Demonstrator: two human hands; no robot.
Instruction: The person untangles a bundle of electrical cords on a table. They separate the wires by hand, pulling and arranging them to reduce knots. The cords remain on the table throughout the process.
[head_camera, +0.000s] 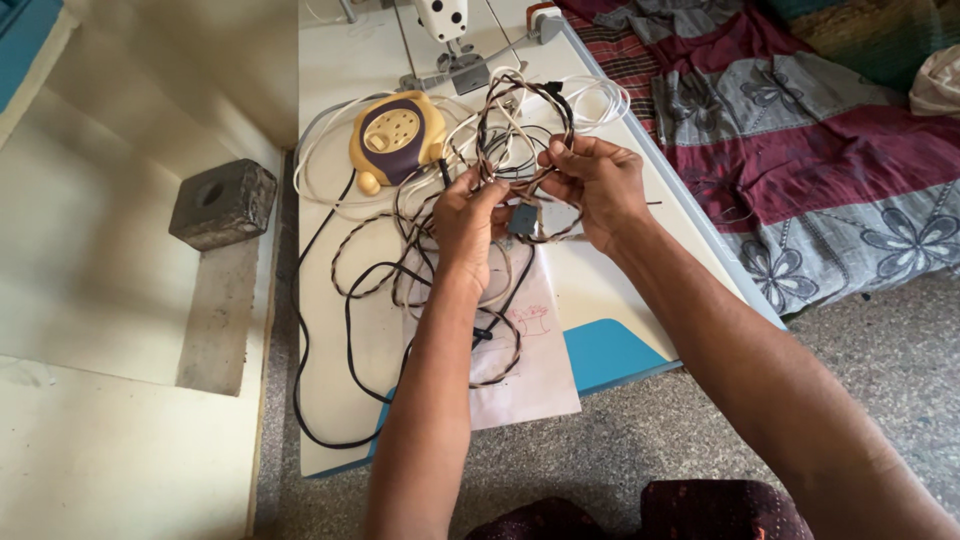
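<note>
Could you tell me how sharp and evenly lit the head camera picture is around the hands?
Head view: soft, even daylight, no glare; left hand, right hand and twisted cord are sharp; faint shadows on the white table; edges bow slightly.

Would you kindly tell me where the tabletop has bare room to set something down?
Free: the strip right of the paper sheet, toward the blue corner. Crowded: tangled cords fill the middle, around the yellow device and both hands.

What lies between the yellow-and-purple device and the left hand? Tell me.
In the head view, a tangle of white, black and braided cables fills the stretch between the yellow-and-purple device and the left hand; no bare table shows there.
</note>
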